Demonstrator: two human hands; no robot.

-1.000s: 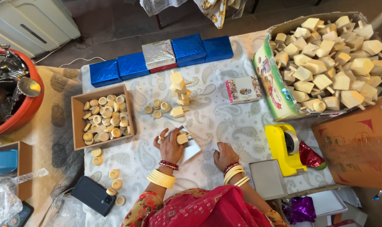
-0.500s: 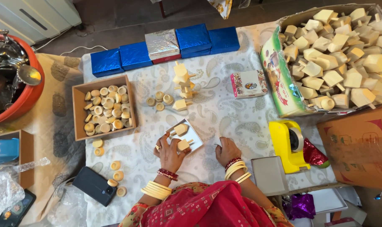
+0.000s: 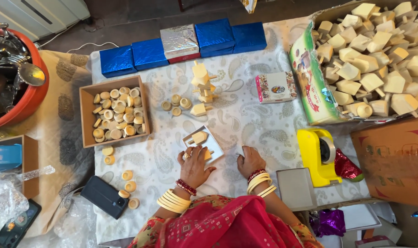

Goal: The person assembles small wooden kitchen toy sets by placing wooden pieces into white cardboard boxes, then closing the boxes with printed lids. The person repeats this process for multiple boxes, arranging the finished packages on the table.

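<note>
Left hand [image 3: 193,166] at the small white box [image 3: 204,143].
Its fingers curl loosely over the box's near edge, touching a wooden piece [image 3: 200,137] inside; right hand [image 3: 249,160] rests beside it, fingers bent on the cloth [image 3: 259,124], holding nothing.

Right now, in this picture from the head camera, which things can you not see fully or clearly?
- Left hand: it covers part of the small white tray, so what its fingers touch is hidden.
- Right hand: whether its fingertips hold anything is too small to tell.
- Big box of wooden pieces: cut off by the top and right edges.
- Orange basin: cut off by the left edge.
- Patterned small box: its print is too small.
</note>
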